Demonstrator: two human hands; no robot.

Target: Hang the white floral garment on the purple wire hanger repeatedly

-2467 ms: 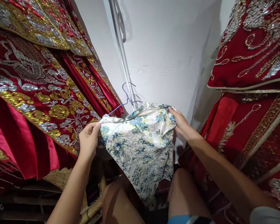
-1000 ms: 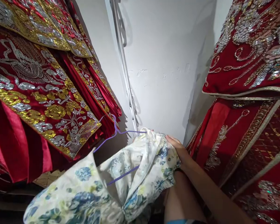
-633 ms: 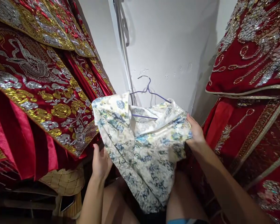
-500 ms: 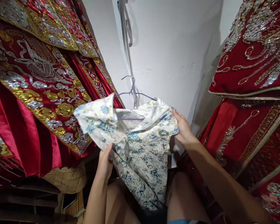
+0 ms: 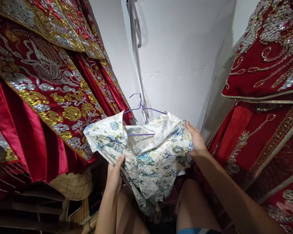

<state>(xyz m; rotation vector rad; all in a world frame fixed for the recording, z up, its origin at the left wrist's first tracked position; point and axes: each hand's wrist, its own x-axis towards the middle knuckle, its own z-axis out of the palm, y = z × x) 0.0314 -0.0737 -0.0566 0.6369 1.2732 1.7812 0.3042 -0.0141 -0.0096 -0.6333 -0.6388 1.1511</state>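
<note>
The left hand (image 5: 115, 174) and right hand (image 5: 196, 138) are bare, leading into slim left (image 5: 105, 209) and right forearms (image 5: 222, 177), uncovered as far as they show. Both knees (image 5: 191, 195) are bare too. Over the right thigh shows a bright blue garment edge (image 5: 188, 231), with pale and dark bands beside the blue.

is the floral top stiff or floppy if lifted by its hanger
The floral top would probably hang floppy, since its cloth is creased and folded. It might slip off the purple hanger at one side, as its neck gapes wide around the thin wire.
</note>
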